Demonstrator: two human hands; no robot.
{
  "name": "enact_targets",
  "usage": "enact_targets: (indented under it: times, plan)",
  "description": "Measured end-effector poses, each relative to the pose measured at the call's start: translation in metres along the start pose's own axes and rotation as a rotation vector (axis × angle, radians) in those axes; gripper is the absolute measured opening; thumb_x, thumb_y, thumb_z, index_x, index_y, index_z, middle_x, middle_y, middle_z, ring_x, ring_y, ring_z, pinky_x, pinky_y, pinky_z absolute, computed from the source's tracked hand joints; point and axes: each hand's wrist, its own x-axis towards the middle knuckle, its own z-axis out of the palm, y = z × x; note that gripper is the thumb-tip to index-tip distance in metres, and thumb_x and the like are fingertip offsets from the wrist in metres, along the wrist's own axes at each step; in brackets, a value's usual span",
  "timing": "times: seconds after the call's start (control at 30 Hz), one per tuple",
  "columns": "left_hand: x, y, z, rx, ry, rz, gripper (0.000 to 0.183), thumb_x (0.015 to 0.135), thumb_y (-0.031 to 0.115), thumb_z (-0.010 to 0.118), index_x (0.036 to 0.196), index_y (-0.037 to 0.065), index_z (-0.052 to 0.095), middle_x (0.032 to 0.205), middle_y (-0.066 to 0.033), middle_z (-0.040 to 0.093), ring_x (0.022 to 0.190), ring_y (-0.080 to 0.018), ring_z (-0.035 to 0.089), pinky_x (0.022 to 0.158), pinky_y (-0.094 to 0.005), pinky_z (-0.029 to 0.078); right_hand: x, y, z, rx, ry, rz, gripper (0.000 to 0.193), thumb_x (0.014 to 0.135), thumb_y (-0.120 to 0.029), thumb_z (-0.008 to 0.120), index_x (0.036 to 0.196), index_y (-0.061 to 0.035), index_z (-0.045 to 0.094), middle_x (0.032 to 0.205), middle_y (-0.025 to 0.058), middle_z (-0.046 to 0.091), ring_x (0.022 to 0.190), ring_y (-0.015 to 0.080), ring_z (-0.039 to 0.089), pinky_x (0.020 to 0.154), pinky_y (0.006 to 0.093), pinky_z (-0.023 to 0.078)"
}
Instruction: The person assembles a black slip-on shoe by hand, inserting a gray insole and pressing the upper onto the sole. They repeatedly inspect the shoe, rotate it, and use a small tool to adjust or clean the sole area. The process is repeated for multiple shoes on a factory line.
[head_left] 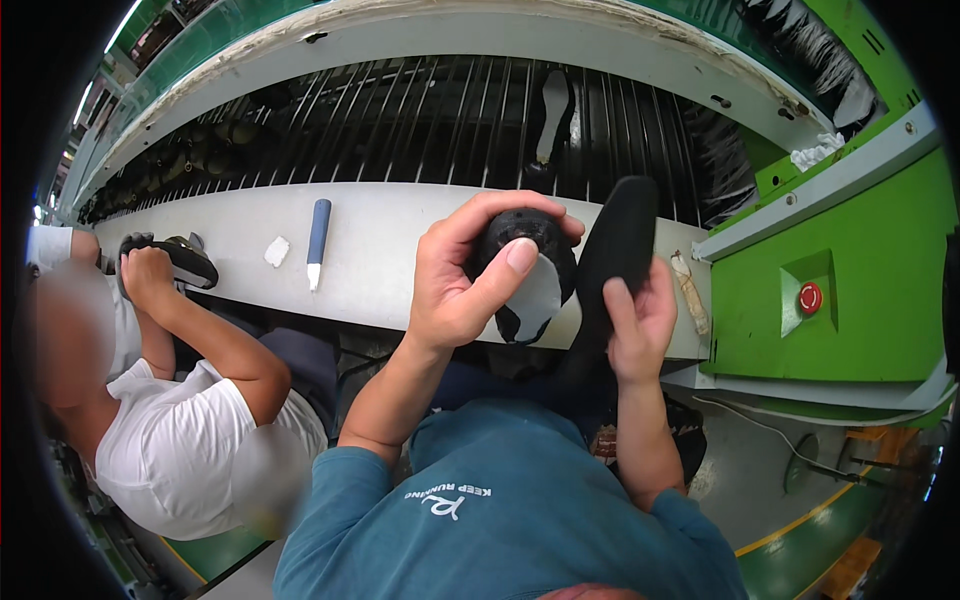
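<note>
Over the front edge of the pale bench, my left hand (450,275) is wrapped round a black shoe upper (537,300). Its pale grey underside faces up, and my thumb presses across it near the rounded end. To the right of it, my right hand (645,325) grips a long, flat black shoe sole (622,225) by its edge, between thumb and fingers. The sole stands nearly upright, its broad end pointing away from me. Upper and sole are held side by side. The sole's lower end is lost against dark clothing.
A pale bench (375,240) carries a blue-handled tool (319,245), a white scrap (277,251) and a worn stick (690,292). Behind runs a roller conveyor (400,125) bearing another shoe part (552,115). A green machine (850,330) with a red button (811,298) stands right; a co-worker (200,430) sits left.
</note>
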Motion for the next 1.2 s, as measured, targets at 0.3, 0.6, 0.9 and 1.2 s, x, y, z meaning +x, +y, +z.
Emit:
enact_targets:
  times: [0.3, 0.6, 0.9, 1.2]
  plan:
    - [-0.003, -0.002, 0.0, -0.014, 0.005, 0.022, 0.034, 0.103, 0.013, 0.066, 0.131, -0.005, 0.069, 0.116, -0.0187, 0.08, 0.107, -0.0234, 0.077, 0.099, -0.0382, 0.061, 0.025, 0.049, -0.104, -1.258, 0.21, -0.313, 0.054, 0.092, -0.019, 0.085, 0.142, -0.0064, 0.068, 0.132, 0.0163, 0.066, 0.126, 0.0386, 0.062, 0.11, 0.0496, 0.049]
    - [-0.004, -0.003, 0.004, 0.039, 0.012, 0.048, 0.039, 0.105, 0.023, 0.067, 0.129, -0.008, 0.067, 0.112, -0.0226, 0.079, 0.105, -0.028, 0.078, 0.096, -0.0413, 0.063, 0.011, 0.054, -0.178, -1.581, 0.242, -0.275, 0.039, 0.096, -0.018, 0.081, 0.129, -0.0045, 0.067, 0.126, 0.0162, 0.069, 0.115, 0.0412, 0.065, 0.101, 0.0501, 0.051]
    - [-0.007, 0.0, 0.01, 0.082, 0.004, 0.058, 0.038, 0.104, 0.021, 0.066, 0.129, -0.008, 0.067, 0.11, -0.0214, 0.079, 0.104, -0.0261, 0.078, 0.096, -0.0394, 0.062, 0.033, -0.068, -0.057, -0.214, 0.092, -0.2, 0.025, 0.117, -0.02, 0.059, 0.136, -0.0034, 0.056, 0.097, 0.0026, 0.06, 0.075, 0.0124, 0.055, 0.067, 0.0268, 0.047]
    - [-0.008, -0.003, 0.022, 0.126, -0.018, 0.134, 0.041, 0.099, 0.024, 0.073, 0.125, -0.008, 0.07, 0.108, -0.0196, 0.079, 0.098, -0.0241, 0.077, 0.092, -0.0366, 0.061, 0.042, -0.138, 0.048, 0.421, -0.481, -0.476, 0.045, 0.116, -0.057, 0.051, 0.11, -0.0135, 0.06, 0.073, -0.0052, 0.047, 0.055, 0.0091, 0.039, 0.056, 0.0279, 0.036]
